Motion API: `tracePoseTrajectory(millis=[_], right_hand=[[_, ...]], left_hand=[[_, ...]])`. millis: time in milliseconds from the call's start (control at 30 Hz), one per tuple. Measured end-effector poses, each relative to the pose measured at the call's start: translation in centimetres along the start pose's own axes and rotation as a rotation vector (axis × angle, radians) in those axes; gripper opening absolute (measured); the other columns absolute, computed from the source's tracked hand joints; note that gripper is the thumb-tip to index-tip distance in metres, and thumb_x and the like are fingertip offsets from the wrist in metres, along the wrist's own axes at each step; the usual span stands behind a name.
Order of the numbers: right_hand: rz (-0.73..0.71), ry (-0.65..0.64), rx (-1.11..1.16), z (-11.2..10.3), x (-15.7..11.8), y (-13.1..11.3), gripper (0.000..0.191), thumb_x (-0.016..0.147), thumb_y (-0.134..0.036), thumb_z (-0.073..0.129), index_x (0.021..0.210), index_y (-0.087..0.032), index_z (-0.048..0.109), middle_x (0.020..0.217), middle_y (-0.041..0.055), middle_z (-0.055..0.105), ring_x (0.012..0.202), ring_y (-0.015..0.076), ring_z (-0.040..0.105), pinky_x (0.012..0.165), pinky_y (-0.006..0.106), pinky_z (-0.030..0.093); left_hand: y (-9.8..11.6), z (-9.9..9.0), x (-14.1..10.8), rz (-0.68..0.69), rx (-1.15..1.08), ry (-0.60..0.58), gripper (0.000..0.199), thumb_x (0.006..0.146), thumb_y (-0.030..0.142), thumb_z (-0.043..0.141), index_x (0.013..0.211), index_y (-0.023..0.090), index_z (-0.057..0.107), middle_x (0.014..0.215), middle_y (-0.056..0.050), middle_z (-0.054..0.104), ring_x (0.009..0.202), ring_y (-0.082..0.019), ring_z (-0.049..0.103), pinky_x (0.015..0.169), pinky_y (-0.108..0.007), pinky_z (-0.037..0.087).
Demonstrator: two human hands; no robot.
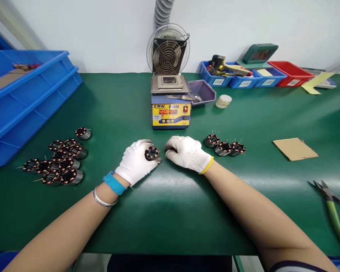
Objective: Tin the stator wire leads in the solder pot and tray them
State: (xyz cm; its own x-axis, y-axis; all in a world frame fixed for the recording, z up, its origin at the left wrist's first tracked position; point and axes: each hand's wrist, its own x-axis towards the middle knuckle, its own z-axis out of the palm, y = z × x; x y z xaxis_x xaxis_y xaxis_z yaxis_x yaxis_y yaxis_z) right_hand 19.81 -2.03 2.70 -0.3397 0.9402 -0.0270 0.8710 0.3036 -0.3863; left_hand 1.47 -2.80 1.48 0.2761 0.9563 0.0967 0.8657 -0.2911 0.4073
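My left hand [138, 161], in a white glove, is closed around a motor stator [152, 153], whose ring of copper windings faces up. Just to its right, my right hand [185, 152] has its gloved fingers curled together, apart from the stator; whatever they may hold is hidden. Beyond both hands stands a yellow and blue solder pot [171, 115] with lit red digits. Several stators [59, 162] are grouped on the mat at the left. Three more stators [224, 148] sit close together right of my right hand.
Blue crates [31, 105] stand at the left. Behind the pot's metal top is a fan [168, 56]. A purple tray [204, 92], a white round pad [223, 101], tool bins [245, 81] and a clock [260, 53] are at the back. Cardboard [295, 149] and green-handled cutters [333, 211] lie right.
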Motion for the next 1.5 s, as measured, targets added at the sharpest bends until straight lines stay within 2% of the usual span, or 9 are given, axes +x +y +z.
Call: tracePoseTrajectory(millis=[233, 400, 600, 733, 900, 1067, 1200, 1367, 1500], right_hand=[[0.031, -0.053, 0.185, -0.1, 0.3, -0.9, 0.023, 0.084, -0.037, 0.053, 0.096, -0.024, 0.067, 0.099, 0.0015, 0.068, 0.085, 0.0205, 0.062, 0.066, 0.028, 0.043], [0.242, -0.104, 0.172, -1.1, 0.7, -0.1, 0.021, 0.083, -0.037, 0.054, 0.091, -0.025, 0.068, 0.088, -0.0001, 0.070, 0.080, 0.0199, 0.061, 0.070, 0.028, 0.042], [0.084, -0.168, 0.262, -0.9, 0.6, 0.2, 0.018, 0.083, -0.033, 0.054, 0.088, -0.023, 0.068, 0.083, -0.0017, 0.070, 0.074, 0.0164, 0.061, 0.065, 0.024, 0.042], [0.153, -0.065, 0.459, -0.2, 0.7, 0.8, 0.021, 0.084, -0.036, 0.055, 0.092, -0.021, 0.067, 0.079, -0.0007, 0.070, 0.074, 0.0162, 0.063, 0.071, 0.027, 0.047], [-0.002, 0.012, 0.835, 1.8, 0.4, -1.7, 0.038, 0.078, -0.028, 0.063, 0.115, -0.020, 0.061, 0.104, 0.0024, 0.069, 0.091, 0.0176, 0.065, 0.083, 0.029, 0.052], [0.065, 0.309, 0.609, 3.0, 0.0, -3.1, 0.047, 0.074, -0.024, 0.065, 0.120, -0.024, 0.059, 0.115, 0.0042, 0.065, 0.105, 0.0217, 0.061, 0.095, 0.035, 0.050], [0.074, 0.362, 0.523, 3.0, -0.2, -2.3, 0.051, 0.074, -0.028, 0.064, 0.125, -0.026, 0.057, 0.120, 0.0038, 0.062, 0.110, 0.0230, 0.059, 0.096, 0.037, 0.050], [0.079, 0.399, 0.610, 2.6, -0.2, -2.1, 0.051, 0.072, -0.029, 0.065, 0.123, -0.021, 0.058, 0.117, 0.0054, 0.064, 0.104, 0.0219, 0.062, 0.091, 0.034, 0.053], [0.079, 0.396, 0.701, 2.2, -0.2, -2.4, 0.051, 0.072, -0.028, 0.065, 0.122, -0.020, 0.058, 0.112, 0.0053, 0.066, 0.096, 0.0197, 0.065, 0.088, 0.032, 0.055]], left_hand=[[0.1, -0.2, 0.1, -0.006, 0.013, -0.006, 0.036, 0.070, 0.042, 0.065, 0.098, 0.020, 0.068, 0.120, -0.006, 0.064, 0.106, -0.028, 0.062, 0.093, -0.037, 0.051], [-0.3, 0.1, 0.0, 0.040, 0.000, 0.030, 0.033, 0.068, 0.041, 0.069, 0.094, 0.020, 0.068, 0.121, -0.006, 0.063, 0.108, -0.027, 0.061, 0.094, -0.036, 0.050], [-0.2, 0.3, -0.3, 0.013, -0.128, 0.100, 0.035, 0.066, 0.034, 0.070, 0.097, 0.018, 0.062, 0.127, -0.008, 0.060, 0.109, -0.026, 0.062, 0.096, -0.036, 0.050], [-0.1, 0.4, -0.4, -0.032, -0.333, 0.156, 0.043, 0.071, 0.032, 0.067, 0.110, 0.020, 0.055, 0.122, -0.005, 0.063, 0.104, -0.021, 0.064, 0.092, -0.032, 0.052], [0.0, 0.7, -0.4, 0.030, -0.450, 0.152, 0.047, 0.070, 0.026, 0.062, 0.116, 0.020, 0.053, 0.123, -0.005, 0.063, 0.111, -0.020, 0.061, 0.099, -0.034, 0.049], [-0.1, 1.2, 0.0, 0.057, -0.358, 0.224, 0.051, 0.073, 0.024, 0.057, 0.123, 0.017, 0.053, 0.127, -0.007, 0.062, 0.114, -0.020, 0.060, 0.101, -0.031, 0.047], [-0.3, 0.4, 0.2, -0.056, -0.352, 0.139, 0.029, 0.074, 0.028, 0.053, 0.098, 0.018, 0.065, 0.098, -0.004, 0.073, 0.091, -0.021, 0.068, 0.083, -0.031, 0.053], [-2.1, -2.8, 0.1, -0.093, -0.745, -0.241, 0.016, 0.072, 0.030, 0.056, 0.069, 0.016, 0.062, 0.052, 0.000, 0.061, 0.040, -0.011, 0.049, 0.040, -0.023, 0.039], [-3.1, -3.7, 0.1, -0.127, -1.072, -0.056, 0.022, 0.075, 0.036, 0.052, 0.072, 0.015, 0.058, 0.049, -0.001, 0.056, 0.038, -0.010, 0.042, 0.035, -0.022, 0.028]])
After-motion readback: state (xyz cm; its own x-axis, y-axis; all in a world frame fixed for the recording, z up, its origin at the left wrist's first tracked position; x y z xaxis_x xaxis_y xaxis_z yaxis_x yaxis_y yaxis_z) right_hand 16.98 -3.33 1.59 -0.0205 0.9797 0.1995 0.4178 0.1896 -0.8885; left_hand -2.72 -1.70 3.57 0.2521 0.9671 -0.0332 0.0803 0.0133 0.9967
